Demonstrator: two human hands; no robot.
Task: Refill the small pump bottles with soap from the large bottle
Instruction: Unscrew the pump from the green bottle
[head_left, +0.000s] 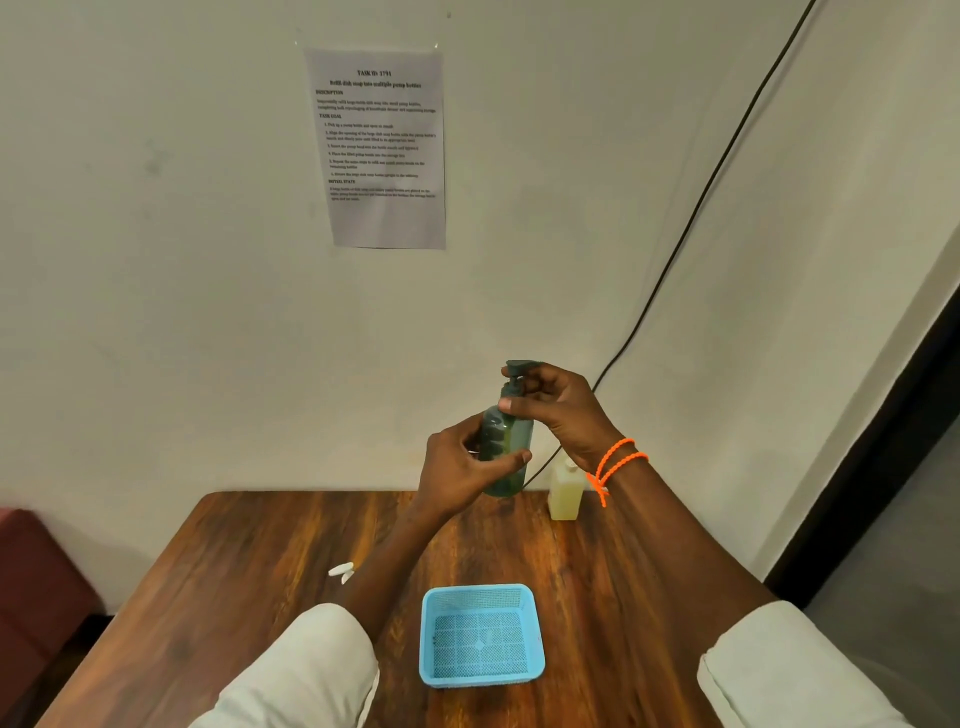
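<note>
A small dark green pump bottle is held upright in the air above the far end of the wooden table. My left hand grips its body from the left, thumb across the front. My right hand curls round the neck and dark pump head at the top. The large bottle, pale yellow and translucent, stands on the table by the wall, partly hidden behind my right wrist.
A light blue mesh basket with nothing in it sits on the table near me. A small white object lies to the left. A black cable runs down the wall behind the bottles. A printed sheet hangs on the wall.
</note>
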